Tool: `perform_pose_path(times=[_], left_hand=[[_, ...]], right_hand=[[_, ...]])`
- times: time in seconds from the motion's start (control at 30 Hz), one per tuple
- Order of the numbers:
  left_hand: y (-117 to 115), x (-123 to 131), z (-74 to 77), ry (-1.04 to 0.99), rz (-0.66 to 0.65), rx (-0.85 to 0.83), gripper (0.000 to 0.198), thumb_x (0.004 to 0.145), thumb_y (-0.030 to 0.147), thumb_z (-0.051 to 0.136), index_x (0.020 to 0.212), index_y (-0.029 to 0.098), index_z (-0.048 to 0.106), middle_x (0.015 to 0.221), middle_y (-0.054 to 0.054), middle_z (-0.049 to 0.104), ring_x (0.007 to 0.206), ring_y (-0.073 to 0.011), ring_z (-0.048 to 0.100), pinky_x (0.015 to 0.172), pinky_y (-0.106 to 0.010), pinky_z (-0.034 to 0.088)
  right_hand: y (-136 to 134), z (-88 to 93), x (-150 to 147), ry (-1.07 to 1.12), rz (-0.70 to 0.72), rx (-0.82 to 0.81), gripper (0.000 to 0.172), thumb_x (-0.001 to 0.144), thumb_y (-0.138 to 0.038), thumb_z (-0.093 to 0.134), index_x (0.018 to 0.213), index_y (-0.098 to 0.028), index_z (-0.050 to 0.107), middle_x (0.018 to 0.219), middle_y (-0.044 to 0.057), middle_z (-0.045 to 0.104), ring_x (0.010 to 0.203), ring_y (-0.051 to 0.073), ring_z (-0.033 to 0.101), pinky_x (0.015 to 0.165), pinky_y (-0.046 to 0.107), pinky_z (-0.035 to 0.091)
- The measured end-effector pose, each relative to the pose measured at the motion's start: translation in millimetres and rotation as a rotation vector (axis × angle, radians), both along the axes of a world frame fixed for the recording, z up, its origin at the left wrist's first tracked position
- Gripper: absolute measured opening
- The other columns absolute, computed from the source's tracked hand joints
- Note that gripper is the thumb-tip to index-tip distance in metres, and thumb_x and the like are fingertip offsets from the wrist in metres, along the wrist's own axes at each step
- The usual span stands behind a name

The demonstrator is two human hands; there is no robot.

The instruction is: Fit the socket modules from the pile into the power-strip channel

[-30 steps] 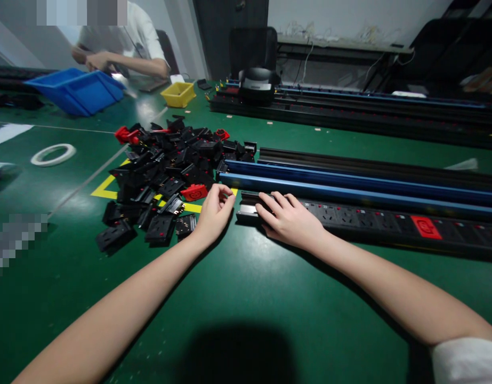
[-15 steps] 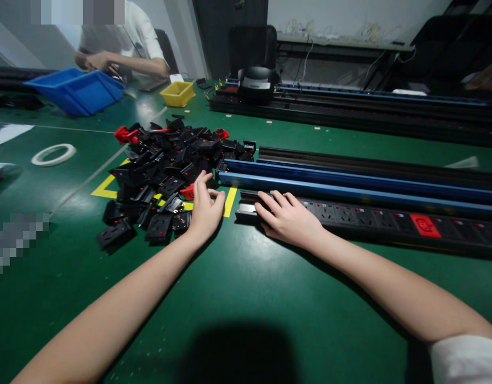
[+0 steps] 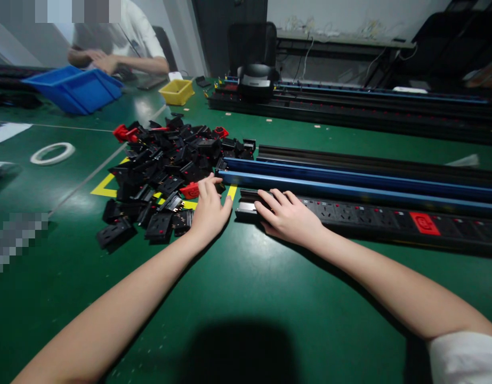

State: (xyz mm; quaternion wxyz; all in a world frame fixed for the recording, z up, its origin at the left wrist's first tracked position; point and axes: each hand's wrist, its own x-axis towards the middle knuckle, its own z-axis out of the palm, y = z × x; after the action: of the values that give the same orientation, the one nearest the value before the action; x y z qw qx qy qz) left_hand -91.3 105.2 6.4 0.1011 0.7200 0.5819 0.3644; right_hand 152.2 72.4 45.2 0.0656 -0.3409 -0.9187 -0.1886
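My left hand (image 3: pixel 209 210) is at the right edge of a pile of black socket modules (image 3: pixel 161 176). Its fingers curl around a black socket module (image 3: pixel 220 188), mostly hidden behind them. Next to the fingers lies a red socket module (image 3: pixel 190 190). My right hand (image 3: pixel 288 216) lies across the left part of a long black power strip (image 3: pixel 341 213), fingers over the top and thumb along the near side. A row of sockets with one red socket (image 3: pixel 425 223) fills the strip right of this hand. Its bare metal end (image 3: pixel 247 207) sticks out to the left.
Blue rails (image 3: pixel 309 184) and a black rail (image 3: pixel 293 154) lie behind the strip. Yellow tape (image 3: pixel 102 188) marks the table under the pile. A tape roll (image 3: pixel 53 153), blue bin (image 3: pixel 80 90) and yellow tray (image 3: pixel 177 93) stand farther left. Another person (image 3: pixel 137 48) works across the table.
My left hand has shifted slightly to the right, away from the pile, with the black piece at its fingers. The right hand stays on the power strip.
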Motion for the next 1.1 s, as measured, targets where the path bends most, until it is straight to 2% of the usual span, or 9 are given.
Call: perform_pose_path(times=[0.07, 0.17, 0.23, 0.33, 0.43, 0.57, 0.73, 0.87, 1.1], left_hand=[[-4, 4, 2.0, 0.116, -0.006, 0.022, 0.042, 0.090, 0.025, 0.058, 0.129, 0.016, 0.047, 0.143, -0.022, 0.049, 0.141, -0.0376, 0.050, 0.105, -0.052, 0.054], [-10, 9, 5.0, 0.259, 0.001, 0.020, 0.040, 0.091, 0.024, 0.056, 0.129, 0.015, 0.050, 0.143, -0.025, 0.054, 0.128, -0.0398, 0.060, 0.099, -0.052, 0.054], [-12, 10, 7.2, 0.308, -0.006, 0.032, 0.037, 0.093, 0.024, 0.053, 0.129, 0.015, 0.052, 0.139, -0.025, 0.058, 0.118, -0.0388, 0.063, 0.093, -0.051, 0.054], [-12, 9, 10.6, 0.327, -0.029, 0.091, 0.033, 0.095, 0.026, 0.051, 0.126, 0.016, 0.055, 0.121, -0.021, 0.065, 0.107, -0.0357, 0.063, 0.092, -0.049, 0.050], [-12, 8, 13.7, 0.304, -0.027, 0.109, 0.029, 0.095, 0.028, 0.052, 0.121, 0.017, 0.058, 0.109, -0.017, 0.065, 0.105, -0.0358, 0.060, 0.095, -0.051, 0.045], [-13, 9, 14.6, 0.206, 0.011, 0.082, 0.025, 0.093, 0.030, 0.056, 0.115, 0.019, 0.059, 0.109, -0.016, 0.064, 0.111, -0.0387, 0.057, 0.100, -0.057, 0.039], [-9, 5, 9.1, 0.107, -0.009, 0.112, 0.023, 0.087, 0.023, 0.059, 0.110, 0.020, 0.053, 0.110, -0.015, 0.061, 0.109, -0.0353, 0.057, 0.099, -0.053, 0.044], [-5, 2, 5.8, 0.051, -0.017, 0.141, 0.031, 0.080, 0.013, 0.058, 0.109, 0.021, 0.050, 0.114, -0.013, 0.059, 0.111, -0.0323, 0.056, 0.100, -0.050, 0.046], [-3, -1, 4.0, -0.063, 0.003, 0.084, 0.032, 0.081, 0.014, 0.053, 0.113, 0.020, 0.050, 0.115, -0.010, 0.055, 0.108, -0.0267, 0.054, 0.101, -0.047, 0.046]], right_hand=[[0, -0.1, 0, 0.002, -0.001, 0.001, 0.041, 0.103, -0.029, 0.049, 0.139, -0.013, 0.058, 0.155, 0.021, 0.052, 0.127, 0.041, 0.058, 0.098, 0.054, 0.050], [0, 0.6, 0, 0.023, -0.006, -0.021, 0.040, 0.102, -0.029, 0.051, 0.138, -0.014, 0.059, 0.155, 0.020, 0.052, 0.128, 0.040, 0.057, 0.099, 0.054, 0.049], [0, 1.4, 0, 0.041, -0.009, -0.045, 0.040, 0.101, -0.029, 0.052, 0.138, -0.015, 0.059, 0.155, 0.020, 0.053, 0.129, 0.039, 0.057, 0.100, 0.053, 0.049], [1, 2.5, 0, 0.053, -0.009, -0.067, 0.040, 0.101, -0.030, 0.053, 0.137, -0.015, 0.060, 0.154, 0.020, 0.052, 0.129, 0.038, 0.056, 0.100, 0.053, 0.048], [1, 2.5, 0, 0.050, -0.007, -0.066, 0.040, 0.101, -0.030, 0.053, 0.137, -0.015, 0.060, 0.155, 0.020, 0.052, 0.129, 0.038, 0.056, 0.101, 0.053, 0.048], [1, 2.1, 0, 0.040, -0.011, -0.061, 0.039, 0.102, -0.030, 0.051, 0.137, -0.015, 0.059, 0.155, 0.020, 0.052, 0.130, 0.039, 0.055, 0.101, 0.053, 0.048], [1, 2.3, 0, 0.034, -0.009, -0.056, 0.039, 0.102, -0.031, 0.052, 0.137, -0.015, 0.059, 0.155, 0.020, 0.052, 0.129, 0.040, 0.056, 0.100, 0.053, 0.049], [1, 2.5, 0, 0.043, -0.007, -0.055, 0.039, 0.101, -0.030, 0.054, 0.136, -0.016, 0.060, 0.155, 0.019, 0.052, 0.129, 0.038, 0.056, 0.100, 0.052, 0.049], [1, 2.9, -1, 0.053, -0.012, -0.070, 0.039, 0.101, -0.029, 0.052, 0.136, -0.015, 0.060, 0.155, 0.020, 0.052, 0.129, 0.039, 0.056, 0.100, 0.053, 0.048]])
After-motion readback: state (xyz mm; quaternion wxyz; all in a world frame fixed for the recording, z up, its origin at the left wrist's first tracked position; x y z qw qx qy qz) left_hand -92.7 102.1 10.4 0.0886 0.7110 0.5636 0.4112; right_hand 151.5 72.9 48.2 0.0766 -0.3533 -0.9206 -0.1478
